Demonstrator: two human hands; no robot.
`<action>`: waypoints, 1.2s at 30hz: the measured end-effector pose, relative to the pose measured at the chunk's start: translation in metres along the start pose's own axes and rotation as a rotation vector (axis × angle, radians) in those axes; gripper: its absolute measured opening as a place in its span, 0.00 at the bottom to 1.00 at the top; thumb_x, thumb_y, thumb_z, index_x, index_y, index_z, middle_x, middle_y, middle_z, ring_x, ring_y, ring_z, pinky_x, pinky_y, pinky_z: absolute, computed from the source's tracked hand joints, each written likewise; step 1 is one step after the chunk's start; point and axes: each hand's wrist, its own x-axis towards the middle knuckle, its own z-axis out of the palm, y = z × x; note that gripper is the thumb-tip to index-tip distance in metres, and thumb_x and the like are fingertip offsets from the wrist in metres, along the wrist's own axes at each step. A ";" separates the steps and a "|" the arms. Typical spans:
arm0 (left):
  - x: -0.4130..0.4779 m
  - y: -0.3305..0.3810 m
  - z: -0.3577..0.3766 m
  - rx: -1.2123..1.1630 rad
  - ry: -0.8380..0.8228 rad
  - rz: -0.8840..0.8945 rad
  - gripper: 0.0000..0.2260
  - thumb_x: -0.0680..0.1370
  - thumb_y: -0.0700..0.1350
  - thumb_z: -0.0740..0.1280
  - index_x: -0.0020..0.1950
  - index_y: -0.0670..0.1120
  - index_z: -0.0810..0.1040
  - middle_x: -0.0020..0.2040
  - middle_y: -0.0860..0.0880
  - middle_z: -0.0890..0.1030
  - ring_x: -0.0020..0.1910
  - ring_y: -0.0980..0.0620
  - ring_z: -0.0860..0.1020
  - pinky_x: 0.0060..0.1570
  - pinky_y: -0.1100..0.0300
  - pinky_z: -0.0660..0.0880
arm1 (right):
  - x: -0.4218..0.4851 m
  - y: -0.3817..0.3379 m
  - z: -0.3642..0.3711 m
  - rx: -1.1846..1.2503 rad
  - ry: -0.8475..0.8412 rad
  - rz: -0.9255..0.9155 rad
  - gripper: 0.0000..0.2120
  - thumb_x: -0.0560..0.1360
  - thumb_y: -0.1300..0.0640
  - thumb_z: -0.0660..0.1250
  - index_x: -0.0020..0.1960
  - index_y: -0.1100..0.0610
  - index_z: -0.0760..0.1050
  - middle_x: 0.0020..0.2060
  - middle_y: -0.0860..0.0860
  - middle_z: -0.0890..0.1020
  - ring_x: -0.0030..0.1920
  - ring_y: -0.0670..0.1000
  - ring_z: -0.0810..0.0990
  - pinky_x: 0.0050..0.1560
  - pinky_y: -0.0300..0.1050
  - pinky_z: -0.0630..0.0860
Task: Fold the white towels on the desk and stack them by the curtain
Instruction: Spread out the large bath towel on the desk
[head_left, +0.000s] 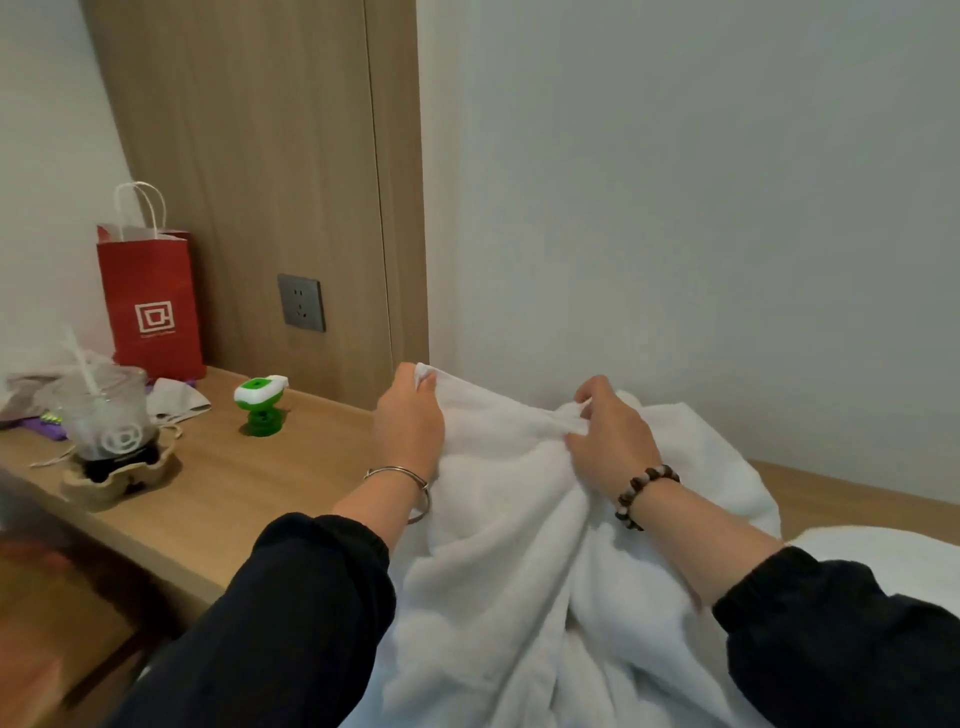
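Step judged: finding top edge before first fold
Left hand (410, 421) pinched corner of white towel (519, 545); right hand (608, 436) gripped bunched edge
Towel lay crumpled on desk (249, 483), trailing toward viewer
Next: draw hands apart, flatten edge

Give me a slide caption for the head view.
Both hands, left hand and right hand, pinch a white towel over the desk.
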 end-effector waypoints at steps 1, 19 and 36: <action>0.004 -0.004 0.005 -0.028 0.010 0.006 0.09 0.82 0.47 0.57 0.42 0.46 0.68 0.34 0.53 0.73 0.34 0.54 0.71 0.30 0.58 0.63 | 0.006 0.001 0.005 -0.004 -0.015 -0.066 0.14 0.73 0.63 0.64 0.51 0.48 0.65 0.47 0.46 0.71 0.42 0.52 0.74 0.41 0.45 0.71; 0.013 0.093 -0.071 -0.056 -0.289 -0.220 0.11 0.82 0.48 0.58 0.40 0.50 0.68 0.34 0.51 0.73 0.34 0.55 0.71 0.33 0.65 0.68 | -0.018 -0.059 -0.090 0.164 -0.803 0.283 0.27 0.68 0.51 0.73 0.26 0.51 0.56 0.20 0.43 0.58 0.23 0.44 0.58 0.28 0.38 0.55; 0.071 0.097 -0.104 -0.145 -0.258 -0.277 0.07 0.81 0.44 0.59 0.46 0.43 0.72 0.39 0.51 0.74 0.37 0.57 0.71 0.32 0.73 0.65 | -0.048 -0.092 -0.097 0.048 -0.825 0.303 0.27 0.74 0.51 0.70 0.27 0.53 0.55 0.24 0.47 0.57 0.26 0.46 0.55 0.30 0.42 0.53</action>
